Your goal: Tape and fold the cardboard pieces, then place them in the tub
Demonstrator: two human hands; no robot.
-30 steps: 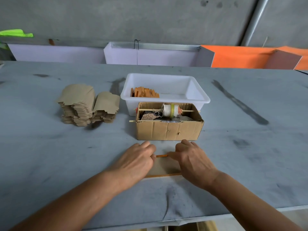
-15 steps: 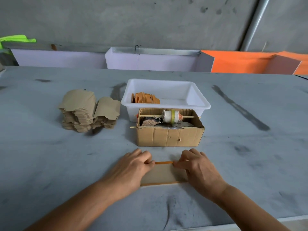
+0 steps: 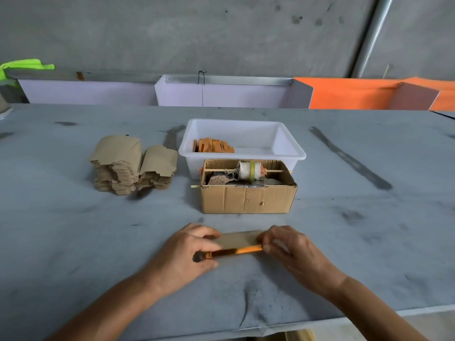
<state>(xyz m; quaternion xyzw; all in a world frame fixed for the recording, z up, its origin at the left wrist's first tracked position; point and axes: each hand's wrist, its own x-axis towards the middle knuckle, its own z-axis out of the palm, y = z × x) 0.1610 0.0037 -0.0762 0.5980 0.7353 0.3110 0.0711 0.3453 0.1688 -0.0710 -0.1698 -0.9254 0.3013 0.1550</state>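
Observation:
A brown cardboard piece (image 3: 238, 239) with an orange underside lies near the table's front, its near edge lifted so the orange shows. My left hand (image 3: 187, 254) grips its left end and my right hand (image 3: 293, 249) grips its right end. Behind it stands an open cardboard box (image 3: 248, 199) holding a tape roll (image 3: 250, 170) on a stick. Further back is the white tub (image 3: 290, 143) with several folded orange pieces (image 3: 213, 145) in its left part. Two stacks of flat cardboard pieces (image 3: 130, 163) sit to the left.
The grey table (image 3: 73, 230) ends in a front edge just below my forearms. White and orange boards (image 3: 344, 94) stand along the back against a concrete wall.
The piece lay flat under my fingers before. Now both hands hold its ends and its near edge is raised, showing the orange side. The camera view has shifted slightly.

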